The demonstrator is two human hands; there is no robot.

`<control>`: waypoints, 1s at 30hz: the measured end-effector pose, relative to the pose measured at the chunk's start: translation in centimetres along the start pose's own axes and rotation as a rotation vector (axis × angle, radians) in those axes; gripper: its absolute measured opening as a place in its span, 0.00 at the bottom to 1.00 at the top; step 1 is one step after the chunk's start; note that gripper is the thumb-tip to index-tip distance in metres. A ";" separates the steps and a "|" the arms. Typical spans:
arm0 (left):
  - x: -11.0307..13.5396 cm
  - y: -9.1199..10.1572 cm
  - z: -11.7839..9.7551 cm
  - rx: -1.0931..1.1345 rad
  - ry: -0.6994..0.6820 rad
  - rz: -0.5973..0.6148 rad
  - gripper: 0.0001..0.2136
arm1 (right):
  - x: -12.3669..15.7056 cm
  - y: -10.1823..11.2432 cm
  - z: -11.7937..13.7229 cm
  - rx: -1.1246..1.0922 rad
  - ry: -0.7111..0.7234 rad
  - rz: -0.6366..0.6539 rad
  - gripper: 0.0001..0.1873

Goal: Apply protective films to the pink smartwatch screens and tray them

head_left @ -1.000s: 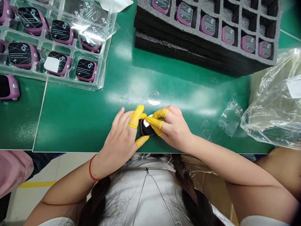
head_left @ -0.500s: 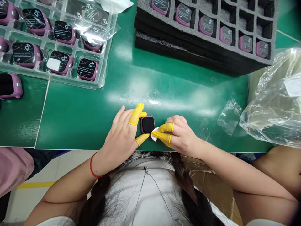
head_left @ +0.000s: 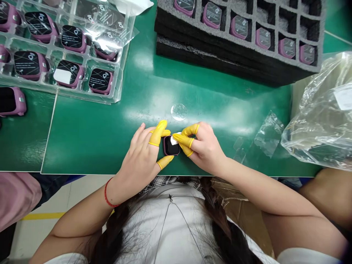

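Note:
A small smartwatch body [head_left: 172, 149] with a black screen and a purple frame lies face up on the green table near its front edge. My left hand [head_left: 140, 150], with yellow finger cots, grips the watch by its left side, the thumb at the lower edge and fingers at the upper. In my right hand [head_left: 205, 146], also in yellow finger cots, a white wipe [head_left: 174, 140] is pinched between the fingertips. The wipe rests on the upper right part of the watch screen.
A clear plastic tray [head_left: 117, 97] of purple watches stands back left, another watch [head_left: 12, 101] below it. Black foam trays [head_left: 220, 60] holding several watches are stacked back right. A round clear film [head_left: 179, 112], a small plastic bag [head_left: 269, 134] and a large plastic bag [head_left: 319, 124] lie around.
My right hand has moved up and left, carrying the wipe from the lower right corner of the watch onto its upper screen. My left hand stays nearly still.

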State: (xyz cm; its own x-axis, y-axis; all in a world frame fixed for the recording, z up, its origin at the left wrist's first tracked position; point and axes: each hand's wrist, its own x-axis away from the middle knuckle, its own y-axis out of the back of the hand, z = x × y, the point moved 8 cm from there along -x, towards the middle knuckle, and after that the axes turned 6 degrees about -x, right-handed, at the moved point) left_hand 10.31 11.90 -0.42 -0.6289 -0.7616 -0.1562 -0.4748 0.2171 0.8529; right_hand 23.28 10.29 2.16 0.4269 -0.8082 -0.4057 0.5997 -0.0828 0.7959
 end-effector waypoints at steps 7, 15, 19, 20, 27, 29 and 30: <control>0.1 -0.2 -0.1 -0.019 -0.012 0.000 0.33 | 2.0 -0.1 2.5 -0.048 0.045 0.058 0.08; -1.5 1.1 -0.1 0.074 -0.009 0.041 0.34 | 3.9 3.5 1.9 -0.176 -0.141 -0.082 0.17; -5.3 0.8 -2.0 0.045 -0.039 0.095 0.29 | 5.7 6.7 -0.9 -0.042 -0.317 -0.177 0.15; -6.2 0.4 -2.5 0.014 -0.061 0.131 0.26 | 6.1 7.1 -1.5 -0.014 -0.341 -0.188 0.13; -5.4 7.1 1.7 -0.173 -0.097 0.089 0.28 | 6.9 6.9 -1.6 0.034 -0.249 -0.133 0.09; -3.0 11.7 6.9 -0.301 0.035 0.012 0.26 | 7.0 6.6 -1.6 0.047 -0.198 -0.118 0.09; -1.6 13.6 10.0 -0.389 0.153 0.010 0.26 | 7.0 6.4 -1.8 0.060 -0.169 -0.113 0.08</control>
State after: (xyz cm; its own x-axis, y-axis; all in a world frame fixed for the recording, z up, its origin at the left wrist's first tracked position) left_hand -1.32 22.21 6.43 -0.5197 -0.8489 -0.0964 -0.1830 0.0005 0.9831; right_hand 31.37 5.14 3.63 0.2368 -0.8774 -0.4172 0.5939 -0.2091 0.7769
